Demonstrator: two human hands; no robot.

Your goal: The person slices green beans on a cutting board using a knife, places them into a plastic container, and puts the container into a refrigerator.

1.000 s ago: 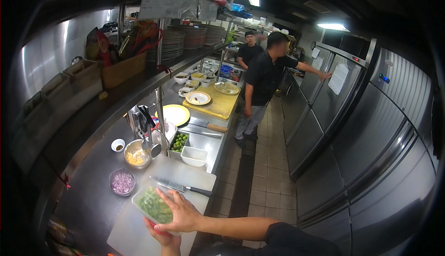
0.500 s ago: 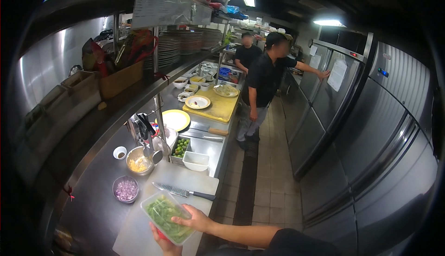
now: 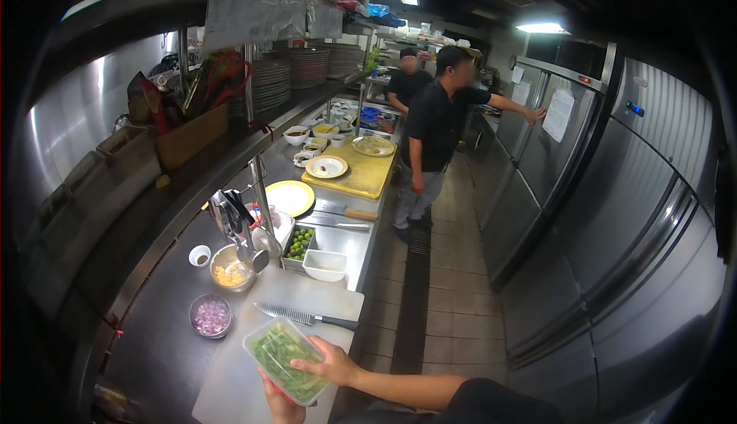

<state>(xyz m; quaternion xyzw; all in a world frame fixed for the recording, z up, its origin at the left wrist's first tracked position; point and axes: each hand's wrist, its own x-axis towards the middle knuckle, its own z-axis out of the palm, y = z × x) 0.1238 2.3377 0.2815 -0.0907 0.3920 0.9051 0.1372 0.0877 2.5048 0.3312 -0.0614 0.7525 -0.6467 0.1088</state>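
Note:
Over a white cutting board (image 3: 230, 382) I hold a clear plastic container (image 3: 285, 359) of cut green vegetables between both hands. My left hand (image 3: 282, 403) grips it from below at the near left side, its fingers partly hidden under the container. My right hand (image 3: 330, 364) clasps the right side, with the thumb lying over the top. Just beyond the container, a knife (image 3: 305, 316) with a dark handle rests on the board. To the left stands a metal bowl of chopped purple onion (image 3: 211, 316), and behind it a bowl of yellowish chopped food (image 3: 232, 273).
Green limes (image 3: 299, 244) fill a metal tray beside a white tub (image 3: 325, 266). Farther along are a yellow-rimmed plate (image 3: 290, 198) and a yellow cutting board (image 3: 362, 167). A co-worker (image 3: 430, 128) stands in the aisle, one hand on a steel refrigerator (image 3: 549, 132); another person is behind.
The container and both my hands have shifted slightly right in the view. Both hands still hold it. The co-worker's arm stays stretched to the refrigerator.

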